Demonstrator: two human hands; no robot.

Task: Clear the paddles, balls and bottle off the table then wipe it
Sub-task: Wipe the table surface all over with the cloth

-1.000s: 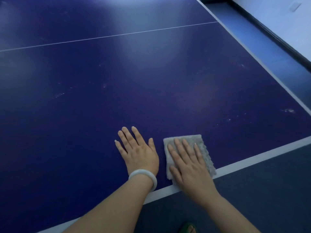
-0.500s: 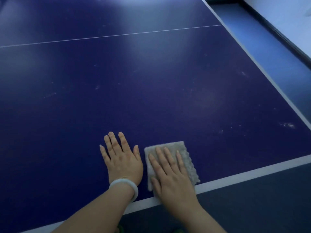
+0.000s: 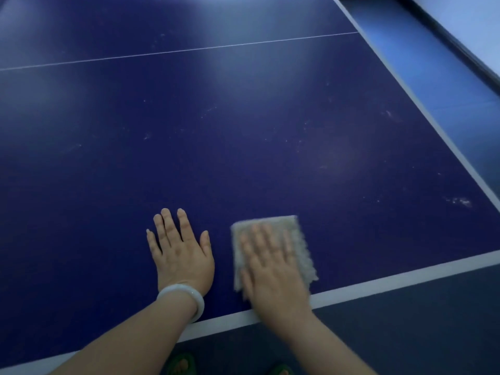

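Near the table's (image 3: 243,131) white edge line, her right hand (image 3: 273,269) presses flat, fingers straight, on the cloth (image 3: 300,239), while her left hand (image 3: 181,253) rests flat just beside it, holding nothing.

White bangle (image 3: 186,297), green sandals (image 3: 181,364) (toes showing), blue floor (image 3: 433,63)

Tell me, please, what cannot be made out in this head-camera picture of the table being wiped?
- Cloth: motion blur smears it and the right hand pressing on it; its weave is unreadable.
- Table: the top and left frame edges cut it off, so the rest is unseen.
- Pale specks near the right line: too small to tell dust from scuffs.
- Left hand: covers the surface beneath.
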